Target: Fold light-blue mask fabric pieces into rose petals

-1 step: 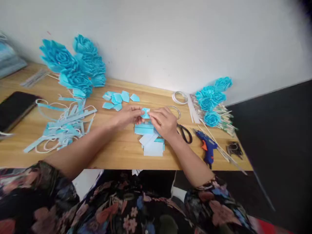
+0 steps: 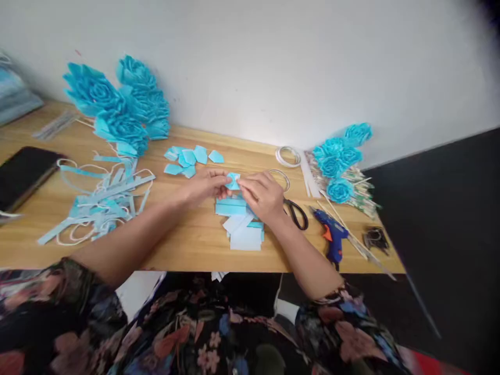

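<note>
A small light-blue piece of mask fabric (image 2: 233,181) is pinched between both hands, above the middle of the table. My left hand (image 2: 211,183) grips its left side with thumb and fingers, while my right hand (image 2: 265,194) grips its right edge. Just below lies a loose stack of blue and white fabric rectangles (image 2: 245,237), partly covered by my right hand. Several cut petal-shaped pieces (image 2: 188,157) are scattered beyond my left hand. Scissors with black handles (image 2: 299,214) lie beside my right wrist, their blades hidden.
Blue fabric flowers (image 2: 117,104) stand back left, with smaller ones (image 2: 339,161) back right. Cut strips and ear loops (image 2: 105,198) lie left, near a dark phone (image 2: 27,174). On the right are tape rolls (image 2: 288,156), a blue glue gun (image 2: 332,232) and thin sticks (image 2: 357,242).
</note>
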`<state>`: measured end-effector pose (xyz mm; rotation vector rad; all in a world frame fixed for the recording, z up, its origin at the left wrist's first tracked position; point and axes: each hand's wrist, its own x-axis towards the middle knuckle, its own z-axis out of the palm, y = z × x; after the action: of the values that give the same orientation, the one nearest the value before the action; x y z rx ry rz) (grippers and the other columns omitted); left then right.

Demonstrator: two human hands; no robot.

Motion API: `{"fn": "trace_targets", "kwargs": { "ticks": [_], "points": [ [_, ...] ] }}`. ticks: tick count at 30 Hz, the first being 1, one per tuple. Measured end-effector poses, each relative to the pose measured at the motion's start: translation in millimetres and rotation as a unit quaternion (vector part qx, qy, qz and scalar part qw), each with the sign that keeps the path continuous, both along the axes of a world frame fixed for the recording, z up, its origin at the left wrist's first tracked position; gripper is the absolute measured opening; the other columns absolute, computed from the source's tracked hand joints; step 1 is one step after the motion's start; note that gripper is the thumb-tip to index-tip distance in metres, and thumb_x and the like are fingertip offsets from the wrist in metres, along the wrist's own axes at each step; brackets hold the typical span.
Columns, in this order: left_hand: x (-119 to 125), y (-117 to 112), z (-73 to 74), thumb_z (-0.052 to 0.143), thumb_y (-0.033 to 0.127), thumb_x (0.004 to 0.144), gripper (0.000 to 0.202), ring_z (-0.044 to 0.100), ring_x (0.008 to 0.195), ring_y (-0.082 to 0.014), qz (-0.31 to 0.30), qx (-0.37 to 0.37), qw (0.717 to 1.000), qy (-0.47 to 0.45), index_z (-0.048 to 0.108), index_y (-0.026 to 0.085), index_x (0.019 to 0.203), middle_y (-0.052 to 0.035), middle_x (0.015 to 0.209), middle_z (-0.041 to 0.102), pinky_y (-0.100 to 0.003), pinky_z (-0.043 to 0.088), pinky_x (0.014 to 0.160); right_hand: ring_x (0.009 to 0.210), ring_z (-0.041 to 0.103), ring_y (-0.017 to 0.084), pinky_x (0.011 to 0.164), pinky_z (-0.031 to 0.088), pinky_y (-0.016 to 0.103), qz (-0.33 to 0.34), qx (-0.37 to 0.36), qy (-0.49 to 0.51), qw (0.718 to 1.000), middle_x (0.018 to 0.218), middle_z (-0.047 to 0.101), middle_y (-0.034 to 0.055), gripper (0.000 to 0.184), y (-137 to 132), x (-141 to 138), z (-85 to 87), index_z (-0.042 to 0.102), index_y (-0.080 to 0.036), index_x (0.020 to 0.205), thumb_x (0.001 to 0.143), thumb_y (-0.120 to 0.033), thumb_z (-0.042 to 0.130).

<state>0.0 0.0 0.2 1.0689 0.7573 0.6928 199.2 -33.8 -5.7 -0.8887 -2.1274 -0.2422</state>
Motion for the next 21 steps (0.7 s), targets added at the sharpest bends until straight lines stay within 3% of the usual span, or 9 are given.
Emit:
{"fn": "trace_targets", "kwargs": {
  "ticks": [5,8,12,15,21],
  "points": [
    [0.2,0.0,2.6,0.068,0.029,0.079,0.02,0.056,0.051,-0.0095,0.041,0.004,0.999,0.017,0.06,0.013,0.072,-0.0022,0.059,0.063,-0.022,0.043,0.052,0.09,0.066,0.02,0.082,0.053,0.038,-0.01,-0.057,-0.021,0.998,0.098,0.075,0.0057,0.023,-2.8,0.4,-0.8,0.072,-0.023,0.109,0.092,-0.022,0.056],
    [0.5,-0.2,6.0,0.064,0.029,0.082,0.021,0.054,0.049,-0.009,0.062,0.028,0.996,0.057,0.058,0.014,0.07,-0.0014,0.057,0.061,-0.022,0.043,0.052,0.094,0.066,0.021,0.086,0.053,0.039,-0.01,-0.114,0.043,0.993,0.1,0.075,0.0063,0.023,-5.9,-1.0,3.1,0.072,-0.022,0.105,0.094,-0.026,0.052],
    [1.3,-1.4,8.9,0.062,0.026,0.083,0.022,0.053,0.05,-0.0085,0.039,0.11,0.982,0.149,0.058,0.014,0.066,-0.0006,0.055,0.06,-0.021,0.043,0.053,0.098,0.067,0.02,0.089,0.054,0.038,-0.037,-0.265,0.184,0.946,0.105,0.074,0.0053,0.023,-7.4,-0.9,6.6,0.066,-0.024,0.109,0.095,-0.034,0.051],
    [1.7,-2.6,7.8,0.06,0.027,0.084,0.021,0.053,0.051,-0.009,0.011,0.159,0.968,0.195,0.06,0.014,0.067,0.0001,0.055,0.059,-0.022,0.043,0.053,0.094,0.067,0.018,0.088,0.054,0.036,-0.006,-0.358,0.228,0.905,0.104,0.072,0.0036,0.033,-6.2,-1.5,4.8,0.06,-0.024,0.119,0.088,-0.035,0.061],
    [1.5,-3.3,0.2,0.063,0.046,0.083,0.033,0.06,0.062,-0.0119,0.015,0.186,0.969,0.16,0.064,0.014,0.075,-0.0014,0.066,0.064,-0.024,0.047,0.06,0.083,0.062,0.015,0.083,0.053,0.034,0.016,-0.387,0.249,0.888,0.09,0.065,0.0,0.036,-5.5,-6.2,0.2,0.061,-0.025,0.119,0.084,-0.031,0.063]
  ]
}}
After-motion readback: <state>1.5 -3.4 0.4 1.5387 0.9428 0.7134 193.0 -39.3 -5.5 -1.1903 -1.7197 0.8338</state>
